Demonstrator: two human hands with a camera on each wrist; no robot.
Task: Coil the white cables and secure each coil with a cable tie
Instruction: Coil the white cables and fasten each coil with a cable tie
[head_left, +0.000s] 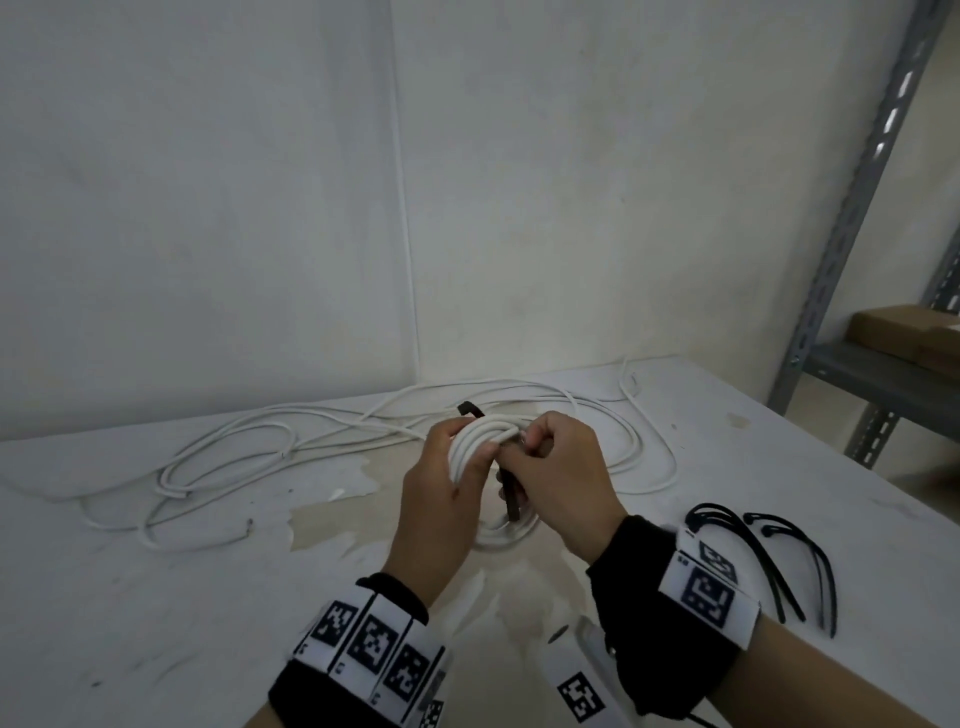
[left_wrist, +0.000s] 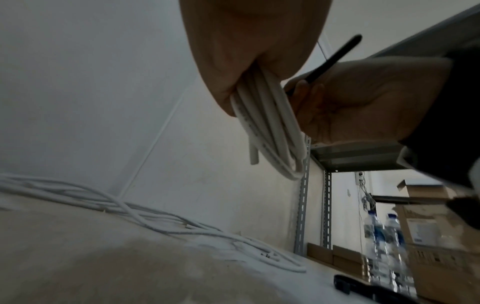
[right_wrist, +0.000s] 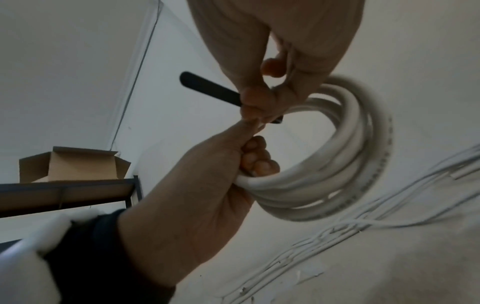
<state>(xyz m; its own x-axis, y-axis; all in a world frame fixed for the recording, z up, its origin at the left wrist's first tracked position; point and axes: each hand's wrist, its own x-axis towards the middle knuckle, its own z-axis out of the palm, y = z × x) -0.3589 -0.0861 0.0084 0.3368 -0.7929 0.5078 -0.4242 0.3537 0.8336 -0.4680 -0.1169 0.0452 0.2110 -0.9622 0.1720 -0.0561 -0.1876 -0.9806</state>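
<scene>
Above the table my left hand (head_left: 441, 493) grips a small coil of white cable (head_left: 475, 441), its fingers curled through the loops (right_wrist: 257, 160). The coil (left_wrist: 267, 123) hangs from that fist with one cut end sticking out. Right beside it, my right hand (head_left: 561, 467) pinches a black cable tie (head_left: 511, 501) against the coil. One flat end of the tie (right_wrist: 207, 88) sticks out past the fingers. Part of the tie is hidden between the two hands.
Several loose white cables (head_left: 260, 452) sprawl over the white table (head_left: 156, 597) towards the wall. Spare black ties (head_left: 769, 551) lie at the right. A grey metal rack (head_left: 852, 208) with cardboard boxes (head_left: 904, 332) stands to the right, water bottles (left_wrist: 384, 246) beside it.
</scene>
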